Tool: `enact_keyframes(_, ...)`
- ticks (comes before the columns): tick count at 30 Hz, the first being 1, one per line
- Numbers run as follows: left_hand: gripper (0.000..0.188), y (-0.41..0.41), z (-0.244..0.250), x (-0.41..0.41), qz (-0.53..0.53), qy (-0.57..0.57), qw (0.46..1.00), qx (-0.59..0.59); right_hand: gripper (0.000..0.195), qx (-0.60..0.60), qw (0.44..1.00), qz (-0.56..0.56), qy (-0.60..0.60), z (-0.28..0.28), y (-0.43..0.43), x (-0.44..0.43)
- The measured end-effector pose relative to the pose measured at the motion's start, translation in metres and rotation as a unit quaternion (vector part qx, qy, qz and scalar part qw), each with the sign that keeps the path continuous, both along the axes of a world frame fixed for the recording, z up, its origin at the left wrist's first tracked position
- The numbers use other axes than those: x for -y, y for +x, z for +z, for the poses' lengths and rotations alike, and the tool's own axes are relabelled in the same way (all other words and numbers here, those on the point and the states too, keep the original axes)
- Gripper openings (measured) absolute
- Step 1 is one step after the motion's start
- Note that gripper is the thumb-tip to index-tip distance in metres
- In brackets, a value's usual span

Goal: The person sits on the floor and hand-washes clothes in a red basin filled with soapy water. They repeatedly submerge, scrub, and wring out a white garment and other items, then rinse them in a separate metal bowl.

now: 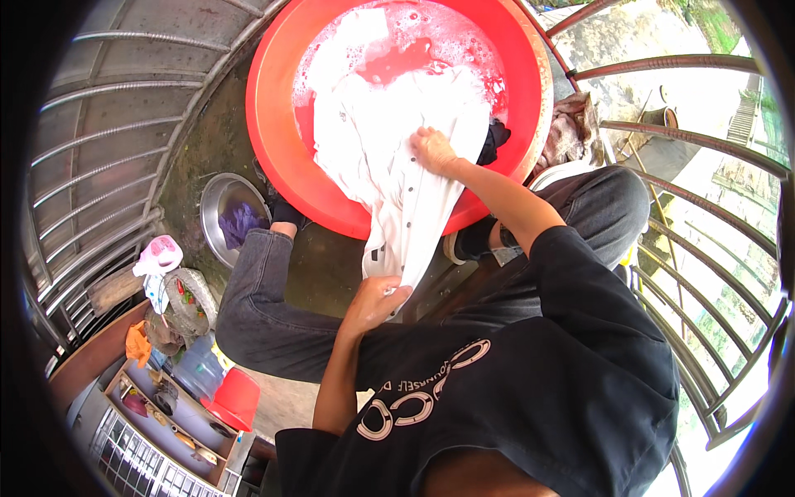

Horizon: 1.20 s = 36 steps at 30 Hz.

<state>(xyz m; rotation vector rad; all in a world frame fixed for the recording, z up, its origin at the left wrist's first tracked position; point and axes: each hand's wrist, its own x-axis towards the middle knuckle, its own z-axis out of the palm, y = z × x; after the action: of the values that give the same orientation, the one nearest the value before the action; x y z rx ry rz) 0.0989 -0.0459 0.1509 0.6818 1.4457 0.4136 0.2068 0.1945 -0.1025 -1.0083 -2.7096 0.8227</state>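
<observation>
A white buttoned shirt is spread over soapy water in a large red plastic basin. Its button placket runs down over the near rim towards my lap. My left hand pinches the lower end of the cloth between thumb and fingers, outside the basin. Higher up, my right hand grips the shirt beside the buttons with curled fingers, above the basin's near right part. A dark cloth shows at the water's right edge. Glare washes out much of the shirt.
A metal bowl holding purple cloth stands left of the basin. Nearby are a pink-and-white jug and a red plastic stool. Brownish cloth lies right of the basin. Metal railings curve along both sides.
</observation>
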Motion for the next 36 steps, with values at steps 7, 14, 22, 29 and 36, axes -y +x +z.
enact_keyframes(7, 0.033, -0.003, 0.028, -0.012, 0.344, 0.203, 0.915, 0.049, 0.009, -0.011, 0.997, -0.073, -0.024, 0.002, 0.032, -0.029)
enact_keyframes(14, 0.014, -0.010, -0.027, -0.003, 0.532, 0.043, 0.782, 0.323, 0.006, -0.202, 0.954, 0.157, -0.159, 0.067, 0.039, 0.066)
enact_keyframes(22, 0.023, 0.006, -0.050, -0.003, 0.224, -0.125, 0.953, 0.160, 0.007, -0.129, 0.991, 0.036, 0.025, 0.046, 0.056, 0.023)
enact_keyframes(29, 0.011, 0.003, -0.049, -0.010, 0.316, -0.018, 0.936, 0.152, 0.012, -0.029, 0.992, -0.114, 0.036, 0.025, 0.038, 0.010)
enact_keyframes(36, 0.022, -0.008, -0.093, -0.041, 0.544, 0.072, 0.802, 0.237, 0.010, -0.068, 0.996, -0.066, 0.007, 0.030, 0.023, 0.030)
